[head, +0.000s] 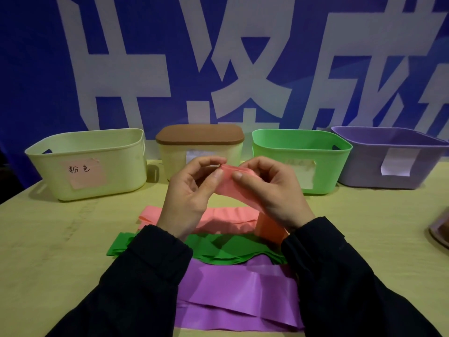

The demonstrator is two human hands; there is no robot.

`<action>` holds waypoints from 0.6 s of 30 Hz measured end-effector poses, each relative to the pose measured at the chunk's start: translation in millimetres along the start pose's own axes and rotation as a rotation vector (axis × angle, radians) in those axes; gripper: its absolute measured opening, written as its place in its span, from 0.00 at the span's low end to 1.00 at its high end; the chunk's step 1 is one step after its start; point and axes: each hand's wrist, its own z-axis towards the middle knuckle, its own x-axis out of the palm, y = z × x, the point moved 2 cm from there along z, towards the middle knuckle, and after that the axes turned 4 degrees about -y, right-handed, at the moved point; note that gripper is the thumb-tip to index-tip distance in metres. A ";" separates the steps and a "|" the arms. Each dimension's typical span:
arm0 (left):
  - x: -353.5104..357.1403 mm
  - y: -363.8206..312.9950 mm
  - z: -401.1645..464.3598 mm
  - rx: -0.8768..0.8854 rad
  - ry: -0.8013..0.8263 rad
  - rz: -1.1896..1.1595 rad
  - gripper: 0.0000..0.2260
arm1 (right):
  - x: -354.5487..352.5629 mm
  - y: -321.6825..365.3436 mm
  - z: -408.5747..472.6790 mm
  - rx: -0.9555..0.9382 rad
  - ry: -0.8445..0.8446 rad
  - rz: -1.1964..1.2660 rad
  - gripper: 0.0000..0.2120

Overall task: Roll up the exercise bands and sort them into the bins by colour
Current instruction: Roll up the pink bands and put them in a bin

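Both hands are pinching one end of the pink band [224, 182], lifted above the surface [60, 239]: the left hand [192, 190] is gripping it with thumb and forefinger, and the right hand [269, 188] is doing the same just beside it. The rest of the band is trailing down under the right wrist and lying flat ahead of the green band [213, 249] and purple band [233, 295]. To roll well, the first turn should be starting tight and square, edges aligned, with light tension. The pink-labelled bin [87, 164] is standing far left.
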 end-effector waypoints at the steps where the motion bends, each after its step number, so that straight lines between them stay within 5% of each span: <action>1: 0.5 -0.7 -0.2 -0.006 -0.006 -0.011 0.09 | -0.1 -1.0 0.0 -0.017 -0.012 -0.036 0.03; 18: -0.3 2.7 0.1 0.019 -0.091 0.148 0.10 | 0.6 -2.6 -0.7 -0.052 -0.006 -0.147 0.07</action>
